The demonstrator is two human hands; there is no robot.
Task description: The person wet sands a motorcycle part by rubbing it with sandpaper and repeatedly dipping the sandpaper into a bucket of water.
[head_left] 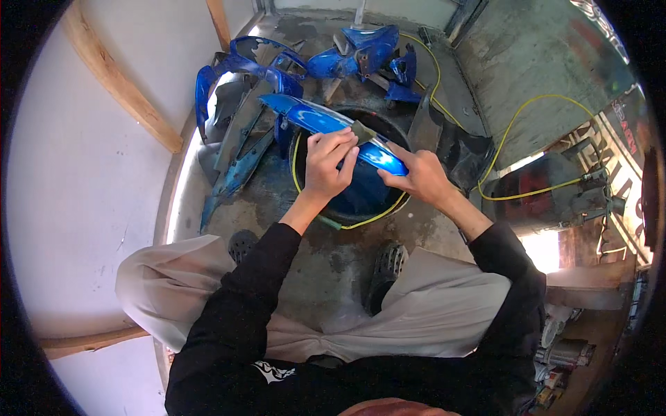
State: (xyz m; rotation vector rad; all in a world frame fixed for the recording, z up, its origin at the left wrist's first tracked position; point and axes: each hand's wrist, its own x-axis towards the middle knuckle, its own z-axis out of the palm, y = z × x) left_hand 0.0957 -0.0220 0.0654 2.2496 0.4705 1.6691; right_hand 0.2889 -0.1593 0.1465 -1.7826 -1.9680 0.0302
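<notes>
A long, glossy blue plastic fairing panel [310,118] lies slantwise over a round black tub [399,132] of dark water. My right hand [422,177] grips the panel's near right end, thumb on one side and fingers around the other. Pinched in my left hand [329,165] is a small dark olive-brown piece of sandpaper [362,132], which lies against the panel's upper edge near its middle. Part of the panel is hidden behind my left fingers.
Blue fairing pieces [361,52] and a curved blue cowl [243,64] lie beyond the tub. Dark panels [466,149] rest to its right. A yellow hose [510,139] loops over a dark tank [538,184] and round the tub. A white wall [90,173] stands at left.
</notes>
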